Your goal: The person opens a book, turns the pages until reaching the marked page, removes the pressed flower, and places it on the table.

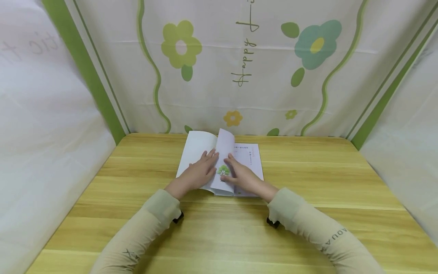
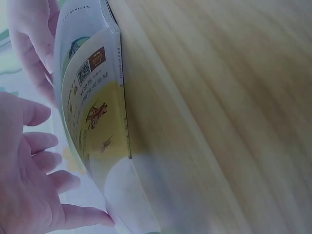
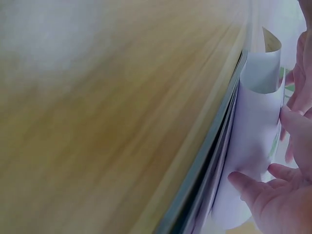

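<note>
The wood-grained table [image 1: 219,236] carried pale and darker bands running from its left edge to its right edge. A white cloth [image 1: 212,76], printed with flowers and wavy green lines, hung behind the far edge; white side cloths [image 1: 51,133] flanked the left and right edges. An open book [image 1: 251,158] lay near the far edge, about midway between the far corners, one leaf [image 1: 225,142] raised and curved. The left hand [image 1: 198,173] lay over the left page, fingers extended, slightly spread. The right hand [image 1: 244,178] touched the leaf's tree-printed face, thumb and forefinger spaced apart.
</note>
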